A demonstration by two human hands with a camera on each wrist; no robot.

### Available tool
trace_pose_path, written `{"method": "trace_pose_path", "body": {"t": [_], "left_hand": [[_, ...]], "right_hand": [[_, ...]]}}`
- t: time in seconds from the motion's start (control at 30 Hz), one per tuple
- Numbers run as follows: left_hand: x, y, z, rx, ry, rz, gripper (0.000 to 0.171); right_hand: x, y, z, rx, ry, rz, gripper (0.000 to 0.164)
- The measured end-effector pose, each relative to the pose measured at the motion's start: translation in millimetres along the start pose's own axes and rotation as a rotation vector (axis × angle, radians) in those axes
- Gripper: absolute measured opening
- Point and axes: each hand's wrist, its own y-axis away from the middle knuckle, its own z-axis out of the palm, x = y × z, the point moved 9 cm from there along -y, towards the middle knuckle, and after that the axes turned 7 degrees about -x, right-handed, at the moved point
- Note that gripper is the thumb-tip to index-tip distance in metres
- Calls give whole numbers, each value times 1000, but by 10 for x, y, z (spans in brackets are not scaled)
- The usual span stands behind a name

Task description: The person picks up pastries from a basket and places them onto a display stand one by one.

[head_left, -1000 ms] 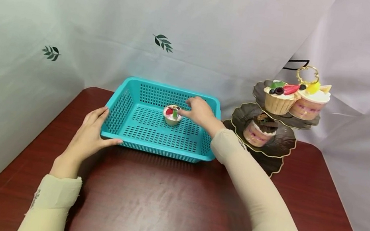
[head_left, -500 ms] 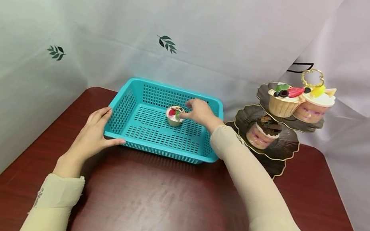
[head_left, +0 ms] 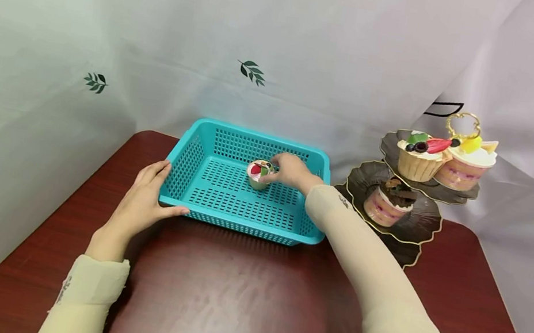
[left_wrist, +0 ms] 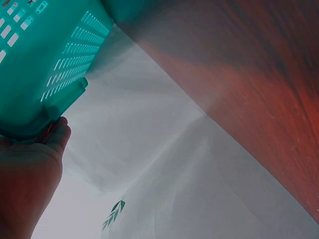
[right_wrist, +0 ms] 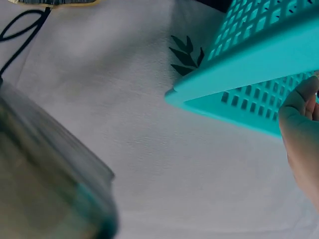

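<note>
In the head view a turquoise plastic basket stands at the back of the table. Inside it is a small cupcake with white cream, a red fruit piece and a green piece on top. My right hand reaches over the basket's right side and pinches the cupcake's right side between thumb and fingers. At the basket's front left corner my left hand rests with fingers spread on the left rim and the thumb along the front. In the right wrist view the cupcake is almost wholly out of frame.
A dark tiered stand with gold edges is to the right, beside my right forearm. It bears a fruit-topped cupcake, a dessert cup and a chocolate-topped cup. A white curtain hangs behind the table.
The head view has shifted, so everything sits further right and lower. My right thumb and fingers have closed in on the cupcake. The left hand keeps its place on the basket.
</note>
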Motion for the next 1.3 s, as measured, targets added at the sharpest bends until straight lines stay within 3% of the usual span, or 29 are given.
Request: {"method": "trace_pose_path", "body": {"t": [0.83, 1.07, 1.3], "left_hand": [[-5, 13, 10, 5, 11, -2, 107], [-7, 11, 18, 1, 8, -5, 108], [-8, 15, 14, 7, 8, 0, 107]], "right_hand": [[2, -200, 158, -43, 90, 28, 67], [3, -242, 204, -50, 120, 22, 63], [-6, -239, 198, -32, 79, 29, 49]]}}
